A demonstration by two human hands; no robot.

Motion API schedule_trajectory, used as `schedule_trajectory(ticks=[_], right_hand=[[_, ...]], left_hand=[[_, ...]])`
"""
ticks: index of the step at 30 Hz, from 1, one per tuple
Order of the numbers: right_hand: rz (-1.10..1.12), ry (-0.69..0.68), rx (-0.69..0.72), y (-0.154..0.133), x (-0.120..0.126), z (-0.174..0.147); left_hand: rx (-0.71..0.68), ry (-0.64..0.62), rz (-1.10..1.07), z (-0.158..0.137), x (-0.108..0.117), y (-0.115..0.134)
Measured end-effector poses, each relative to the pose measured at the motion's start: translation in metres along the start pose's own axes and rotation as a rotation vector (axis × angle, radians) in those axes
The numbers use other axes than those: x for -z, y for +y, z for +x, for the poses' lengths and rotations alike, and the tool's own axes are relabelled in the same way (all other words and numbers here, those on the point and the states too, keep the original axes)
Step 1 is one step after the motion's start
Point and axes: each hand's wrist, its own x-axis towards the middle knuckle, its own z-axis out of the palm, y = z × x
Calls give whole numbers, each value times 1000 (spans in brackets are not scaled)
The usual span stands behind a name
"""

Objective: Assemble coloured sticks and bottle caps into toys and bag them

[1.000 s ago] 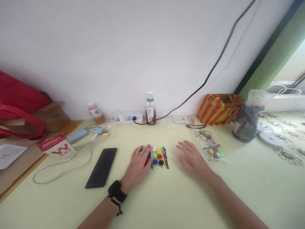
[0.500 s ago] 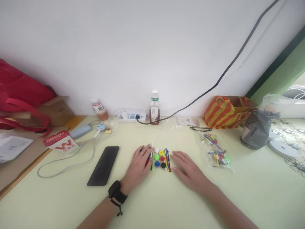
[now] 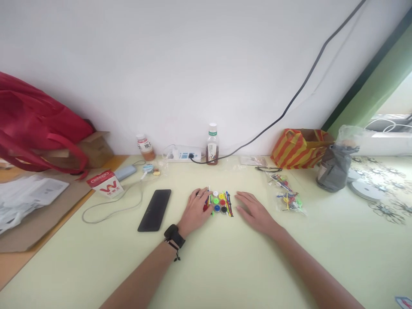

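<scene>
Several small coloured plastic discs [image 3: 216,208], in white, yellow, green, red, blue and black, lie in two columns on the table. To their right is a bundle of thin coloured plastic sticks [image 3: 229,203] with pointed tips. A second group of sticks lies left of the discs, partly hidden under my left hand [image 3: 197,209]. That hand rests flat with its fingers stretched over the sticks, wearing a ring, a black watch and a bracelet. My right hand [image 3: 256,213] lies open on the table, its fingertips a little right of the right-hand sticks, holding nothing.
A black phone [image 3: 155,210] lies left. Bags of coloured parts [image 3: 291,201] are at right. Behind stand a tea bottle [image 3: 212,146], a power strip [image 3: 184,154] with a black cable, a striped bag [image 3: 294,150] and a grey bag [image 3: 334,169]. A red-white box [image 3: 107,184] is far left.
The camera view has shifted, so the tabletop things appear higher. My right hand lies slightly farther from the sticks beside it. My left hand stays over the left sticks.
</scene>
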Motion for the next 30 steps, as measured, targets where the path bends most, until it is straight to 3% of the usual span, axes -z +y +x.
schedule_trajectory(ticks=[14, 22, 30], right_hand=[[-16, 13, 0, -6, 2, 0], [-39, -52, 115, -15, 7, -2], [8, -32, 124, -15, 7, -2]], left_hand=[[-58, 73, 3, 0, -3, -1], [-31, 89, 5, 1, -4, -1], [-36, 117, -31, 2, -3, -1]])
